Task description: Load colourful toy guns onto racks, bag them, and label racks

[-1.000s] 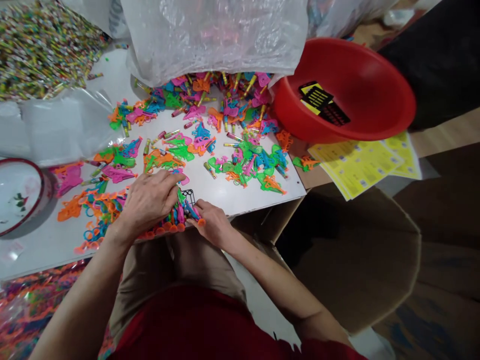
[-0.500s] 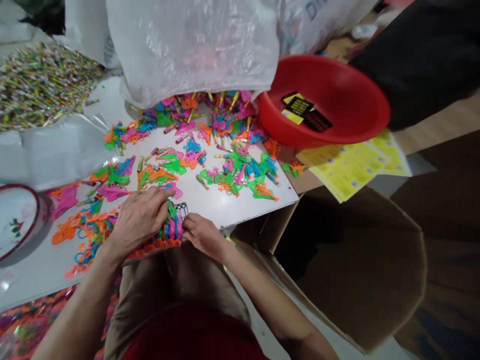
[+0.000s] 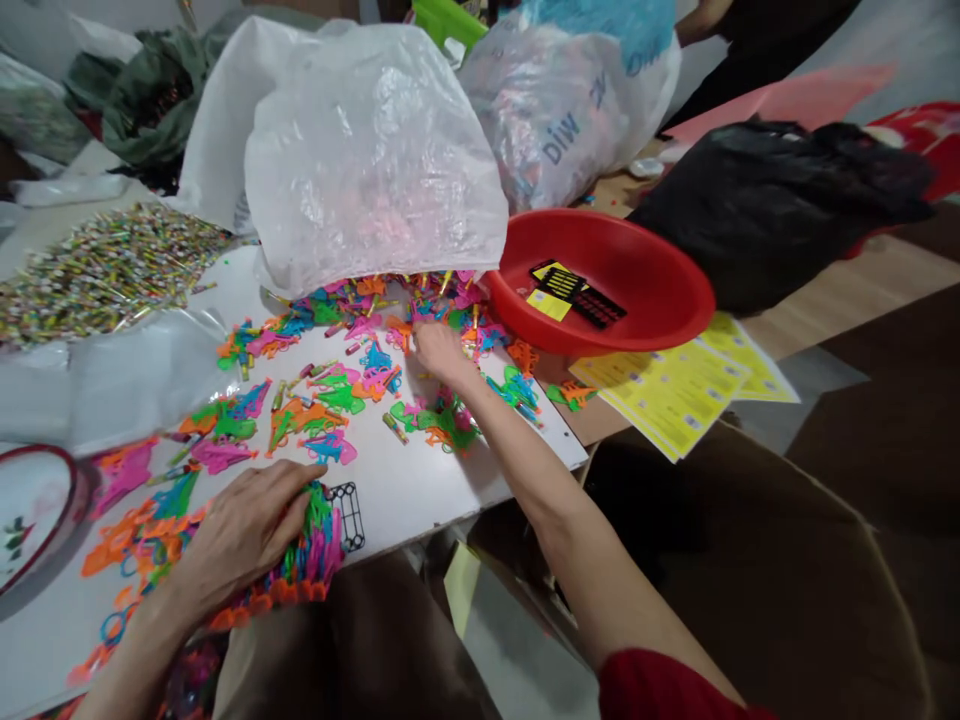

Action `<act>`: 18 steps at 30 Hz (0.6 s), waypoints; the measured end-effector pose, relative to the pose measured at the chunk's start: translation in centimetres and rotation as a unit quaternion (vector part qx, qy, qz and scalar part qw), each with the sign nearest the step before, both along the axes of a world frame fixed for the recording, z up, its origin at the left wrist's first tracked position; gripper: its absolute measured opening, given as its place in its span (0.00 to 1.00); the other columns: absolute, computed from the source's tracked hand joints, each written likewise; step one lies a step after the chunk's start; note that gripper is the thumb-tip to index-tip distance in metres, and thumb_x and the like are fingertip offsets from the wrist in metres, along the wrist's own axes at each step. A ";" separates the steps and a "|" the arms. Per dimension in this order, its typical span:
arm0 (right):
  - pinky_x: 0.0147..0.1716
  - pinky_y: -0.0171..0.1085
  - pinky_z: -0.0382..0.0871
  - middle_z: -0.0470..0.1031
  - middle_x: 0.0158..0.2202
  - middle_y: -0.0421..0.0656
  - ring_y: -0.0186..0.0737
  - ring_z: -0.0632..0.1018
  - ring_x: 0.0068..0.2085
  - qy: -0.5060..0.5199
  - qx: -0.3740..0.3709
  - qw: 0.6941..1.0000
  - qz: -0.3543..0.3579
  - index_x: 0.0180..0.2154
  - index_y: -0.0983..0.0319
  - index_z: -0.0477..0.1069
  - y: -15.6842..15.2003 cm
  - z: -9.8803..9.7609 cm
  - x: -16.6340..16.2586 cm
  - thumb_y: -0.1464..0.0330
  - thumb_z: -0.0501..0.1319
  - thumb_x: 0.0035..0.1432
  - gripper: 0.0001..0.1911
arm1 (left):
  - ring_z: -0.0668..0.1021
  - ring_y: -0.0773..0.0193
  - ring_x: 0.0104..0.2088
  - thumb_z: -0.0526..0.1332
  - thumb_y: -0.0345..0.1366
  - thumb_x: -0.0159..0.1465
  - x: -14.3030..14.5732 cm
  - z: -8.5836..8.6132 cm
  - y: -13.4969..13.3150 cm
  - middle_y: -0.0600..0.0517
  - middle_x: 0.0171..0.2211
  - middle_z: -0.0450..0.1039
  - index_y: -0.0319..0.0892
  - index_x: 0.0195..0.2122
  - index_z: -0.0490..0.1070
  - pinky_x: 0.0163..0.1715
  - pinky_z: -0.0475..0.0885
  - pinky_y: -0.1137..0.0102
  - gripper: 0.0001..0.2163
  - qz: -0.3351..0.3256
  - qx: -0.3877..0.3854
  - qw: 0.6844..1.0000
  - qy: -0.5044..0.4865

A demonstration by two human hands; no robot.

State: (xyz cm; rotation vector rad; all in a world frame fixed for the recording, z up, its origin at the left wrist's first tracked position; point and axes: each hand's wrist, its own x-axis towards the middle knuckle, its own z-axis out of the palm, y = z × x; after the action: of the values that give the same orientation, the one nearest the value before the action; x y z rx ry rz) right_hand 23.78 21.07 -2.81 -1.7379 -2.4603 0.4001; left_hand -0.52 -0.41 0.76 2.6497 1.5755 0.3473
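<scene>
Near the table's front edge, my left hand lies over a tightly packed row of colourful plastic toys, with its fingers closed on the row. Orange ends of the row line the edge facing me. Just right of it lies a black plastic grid. My right hand is stretched across the table to the loose toys, beside an orange plastic toy. Its fingers point down and are mostly hidden, so their grip is unclear. Loose pink, blue and green toys are scattered between the hands.
A white plastic sack stands behind the toys. The red basin at right holds black grids and yellow cards. Yellow printed sheets lie below it. A heap of small tubes and a red-rimmed enamel bowl are at left.
My right hand has left the right end of the toy row and moved up to the loose toys. The left hand stays on the row. The view has tilted upward.
</scene>
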 end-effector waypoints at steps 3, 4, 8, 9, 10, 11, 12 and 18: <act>0.46 0.40 0.68 0.76 0.47 0.57 0.48 0.76 0.50 -0.050 -0.008 0.997 -0.054 0.51 0.69 0.67 3.5 -0.9 -2.0 0.78 0.46 0.64 0.18 | 0.79 0.63 0.42 0.50 0.37 0.68 -0.7 0.0 0.3 0.52 0.42 0.78 0.44 0.51 0.68 0.42 0.71 0.70 0.13 0.001 0.010 1.000 -0.009; 0.45 0.40 0.69 0.76 0.46 0.57 0.48 0.77 0.50 -0.054 -0.013 0.997 -0.059 0.52 0.69 0.66 3.8 -1.3 -2.6 0.78 0.45 0.64 0.18 | 0.79 0.63 0.42 0.50 0.37 0.68 -0.9 -0.1 0.3 0.52 0.42 0.78 0.44 0.51 0.68 0.42 0.71 0.70 0.14 0.006 0.008 1.000 -0.010; 0.45 0.41 0.69 0.75 0.47 0.60 0.48 0.77 0.49 -0.062 -0.015 0.995 -0.081 0.56 0.71 0.59 2.9 -2.4 -3.0 0.77 0.43 0.65 0.19 | 0.78 0.60 0.44 0.49 0.39 0.69 -1.1 -0.1 0.3 0.50 0.45 0.77 0.45 0.52 0.70 0.45 0.71 0.66 0.15 0.034 -0.008 0.999 0.001; 0.45 0.41 0.69 0.75 0.47 0.60 0.49 0.77 0.49 -0.057 -0.014 0.995 -0.087 0.56 0.70 0.59 2.6 -2.4 -2.8 0.76 0.43 0.65 0.19 | 0.78 0.58 0.46 0.49 0.39 0.69 -1.0 0.0 0.3 0.49 0.47 0.76 0.45 0.52 0.70 0.47 0.71 0.64 0.16 0.041 -0.005 0.999 0.007; 0.45 0.41 0.69 0.75 0.47 0.60 0.49 0.77 0.49 -0.048 -0.015 0.994 -0.092 0.56 0.70 0.58 2.3 -2.3 -2.5 0.76 0.44 0.65 0.18 | 0.77 0.57 0.49 0.49 0.40 0.69 -0.9 0.2 0.3 0.48 0.49 0.75 0.45 0.53 0.69 0.49 0.70 0.62 0.16 0.047 -0.001 0.999 0.011; 0.45 0.41 0.68 0.75 0.47 0.59 0.49 0.77 0.49 -0.035 -0.015 0.994 -0.098 0.55 0.69 0.58 2.0 -2.1 -2.2 0.76 0.45 0.65 0.18 | 0.76 0.55 0.51 0.49 0.41 0.69 -0.7 0.4 0.4 0.47 0.51 0.73 0.45 0.53 0.69 0.51 0.69 0.60 0.16 0.053 0.006 0.998 0.014; 0.46 0.42 0.68 0.75 0.46 0.59 0.49 0.77 0.49 -0.017 -0.011 0.994 -0.105 0.56 0.69 0.58 1.7 -1.8 -2.0 0.75 0.46 0.65 0.18 | 0.74 0.54 0.53 0.49 0.42 0.69 -0.5 0.6 0.5 0.46 0.53 0.72 0.45 0.54 0.69 0.53 0.68 0.59 0.17 0.059 0.011 0.998 0.014; 0.42 0.40 0.70 0.77 0.41 0.48 0.45 0.78 0.41 0.222 0.025 0.971 -0.083 0.63 0.64 0.49 -4.1 -0.4 -1.5 0.66 0.55 0.61 0.31 | 0.79 0.53 0.43 0.43 0.42 0.70 0.9 0.7 1.3 0.44 0.44 0.78 0.39 0.53 0.70 0.43 0.73 0.59 0.21 0.096 -0.079 0.991 0.039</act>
State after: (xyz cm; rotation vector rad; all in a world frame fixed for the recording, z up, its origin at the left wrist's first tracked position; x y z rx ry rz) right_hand 22.27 16.96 -3.19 -1.6050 -1.9824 0.6245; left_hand 0.36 0.94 1.50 2.4297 1.8058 0.1200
